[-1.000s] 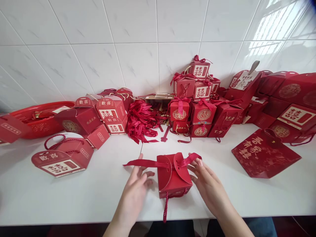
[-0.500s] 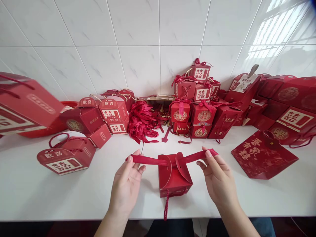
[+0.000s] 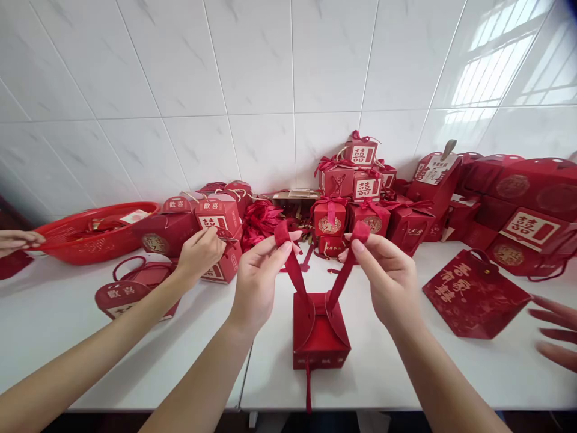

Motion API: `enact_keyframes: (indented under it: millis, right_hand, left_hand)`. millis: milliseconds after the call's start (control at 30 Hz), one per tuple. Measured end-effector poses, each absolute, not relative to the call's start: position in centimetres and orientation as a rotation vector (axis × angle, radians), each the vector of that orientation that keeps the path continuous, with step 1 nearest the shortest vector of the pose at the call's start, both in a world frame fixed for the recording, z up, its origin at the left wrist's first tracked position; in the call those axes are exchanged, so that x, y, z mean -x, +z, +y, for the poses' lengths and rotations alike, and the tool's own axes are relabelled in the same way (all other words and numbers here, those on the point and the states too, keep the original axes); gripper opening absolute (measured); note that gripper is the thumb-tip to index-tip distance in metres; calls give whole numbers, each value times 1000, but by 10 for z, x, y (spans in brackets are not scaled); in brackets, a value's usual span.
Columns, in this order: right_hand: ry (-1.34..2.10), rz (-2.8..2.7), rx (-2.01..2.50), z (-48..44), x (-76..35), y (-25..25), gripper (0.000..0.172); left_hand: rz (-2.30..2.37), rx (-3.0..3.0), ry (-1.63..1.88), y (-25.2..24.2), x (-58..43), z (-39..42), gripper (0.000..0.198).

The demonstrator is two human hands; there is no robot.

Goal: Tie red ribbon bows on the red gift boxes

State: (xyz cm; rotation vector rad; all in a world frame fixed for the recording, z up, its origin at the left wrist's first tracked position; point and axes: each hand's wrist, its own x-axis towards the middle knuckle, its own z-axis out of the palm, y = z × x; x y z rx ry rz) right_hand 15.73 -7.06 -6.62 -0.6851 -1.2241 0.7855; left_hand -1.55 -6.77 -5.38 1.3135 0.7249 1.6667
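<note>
A small red gift box [image 3: 319, 337] stands on the white table [image 3: 406, 373] right in front of me, with a red cord hanging over the table edge. A red ribbon [image 3: 295, 270] runs through its two top flaps. My left hand [image 3: 259, 276] pinches the ribbon's left end, my right hand [image 3: 385, 276] pinches its right end. Both ends are held up above the box, slanting away from each other.
Another person's arm reaches in from the lower left, its hand [image 3: 201, 252] at a red box [image 3: 217, 216]. Other hands show at the far left [image 3: 15, 240] and far right [image 3: 554, 331]. Several red gift boxes, a ribbon pile [image 3: 264, 219], a red basket [image 3: 90, 237] and a flat red bag [image 3: 473, 294] lie about.
My hands lifted the ribbon ends from a level, sideways stretch to well above the box. Other people's arms and hands came into view; the large box at far left is gone.
</note>
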Motion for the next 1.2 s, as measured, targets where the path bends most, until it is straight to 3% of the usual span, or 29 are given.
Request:
enact_keyframes:
  millis: [500,667,867,1067,1200]
  right_hand:
    - [893,-1242,563,-64,-149,-41,17]
    - [964,-1240,630,-60,-151,-32,20]
    - [997,-1525,686,-68,-153,-32,21]
    - [1076,-1659,484,-75,-154,-47,15]
    - [972,-1750,451,-69,-159,-48,19]
  left_hand:
    - [708,-1446,1621,-37,7,-70,21]
    - [610,-1513,1641,-30,6,-71,12]
    - [644,-1604,1348,-23,8,-79,16]
    - [748,-1562,1270,-29,8,-82,37]
    - [691,-1511,1152,-30,15,-78,30]
